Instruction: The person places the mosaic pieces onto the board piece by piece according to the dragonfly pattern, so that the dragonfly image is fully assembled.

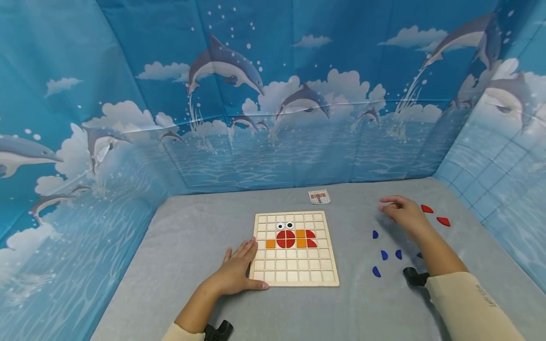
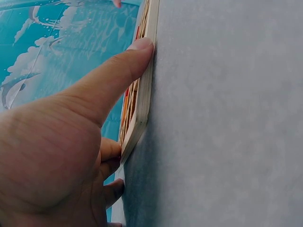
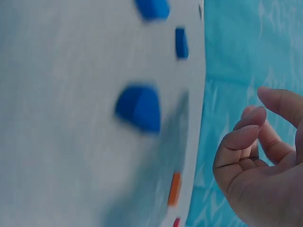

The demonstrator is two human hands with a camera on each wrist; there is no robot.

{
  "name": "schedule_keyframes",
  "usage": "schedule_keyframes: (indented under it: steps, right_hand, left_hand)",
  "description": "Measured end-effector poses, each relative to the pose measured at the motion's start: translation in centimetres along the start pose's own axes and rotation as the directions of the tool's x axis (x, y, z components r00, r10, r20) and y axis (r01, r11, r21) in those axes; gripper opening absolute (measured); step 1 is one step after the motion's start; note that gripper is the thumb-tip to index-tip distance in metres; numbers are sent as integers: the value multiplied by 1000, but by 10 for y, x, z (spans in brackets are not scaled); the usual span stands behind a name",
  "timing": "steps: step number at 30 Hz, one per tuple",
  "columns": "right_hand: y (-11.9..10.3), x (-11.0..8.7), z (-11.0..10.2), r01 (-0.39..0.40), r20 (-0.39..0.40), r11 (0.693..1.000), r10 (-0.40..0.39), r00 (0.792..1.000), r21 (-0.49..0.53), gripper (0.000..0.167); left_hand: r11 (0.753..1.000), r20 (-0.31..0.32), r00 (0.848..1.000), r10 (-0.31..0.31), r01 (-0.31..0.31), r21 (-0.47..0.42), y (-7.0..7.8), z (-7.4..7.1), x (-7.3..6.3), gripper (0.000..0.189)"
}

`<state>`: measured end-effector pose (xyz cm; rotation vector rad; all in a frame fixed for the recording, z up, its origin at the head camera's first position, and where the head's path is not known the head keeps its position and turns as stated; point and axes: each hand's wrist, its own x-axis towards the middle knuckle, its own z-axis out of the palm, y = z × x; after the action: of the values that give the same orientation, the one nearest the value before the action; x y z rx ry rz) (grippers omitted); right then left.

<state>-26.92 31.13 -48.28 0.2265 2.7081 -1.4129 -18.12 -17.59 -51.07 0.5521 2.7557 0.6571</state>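
Observation:
A wooden grid board (image 1: 293,278) lies on the grey cloth, with two eye pieces (image 1: 285,226), a red circle of quarter pieces (image 1: 286,239), orange squares (image 1: 301,238) and more red pieces on it. My left hand (image 1: 234,274) rests at its lower left corner, fingers along the left side. The straight thumb (image 2: 120,68) touches the board's edge in the left wrist view. To the right, my right hand (image 1: 403,215) hovers over the cloth, fingers loosely bent and nothing seen between them. Blue pieces (image 1: 384,255) lie nearer than this hand; red quarter pieces (image 1: 443,221) lie beyond it.
A small pattern card (image 1: 319,196) lies behind the board. In the right wrist view an orange piece (image 3: 174,189) lies on the cloth near the right hand. A dolphin-printed curtain (image 1: 273,142) walls the back and sides of the table.

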Motion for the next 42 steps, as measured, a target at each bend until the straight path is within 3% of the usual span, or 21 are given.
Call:
schedule_keyframes:
  steps: [5, 12, 20, 31, 42]
  right_hand:
    - [14, 1, -16, -69, -7, 998, 69, 998, -9, 65]
    - [32, 1, -35, -71, -9, 996, 71, 997, -53, 64]
    - [45, 2, -49, -158, 13, 987, 158, 987, -22, 58]
    - [53, 2, -48, -243, 16, 963, 247, 969, -120, 59]
    - [56, -1, -46, -203, 20, 952, 214, 977, -228, 51]
  left_hand:
    - [1000, 0, 1000, 0, 0, -4, 0, 0, 0, 119]
    - [1000, 1, 1000, 3, -3, -11, 2, -3, -1, 118]
    - [1000, -1, 1000, 2, -2, -13, 3, -4, -2, 118]
    - [1000, 1, 1000, 1, -1, -18, 1, -2, -2, 119]
    - [1000, 16, 1000, 0, 0, -6, -1, 0, -1, 119]
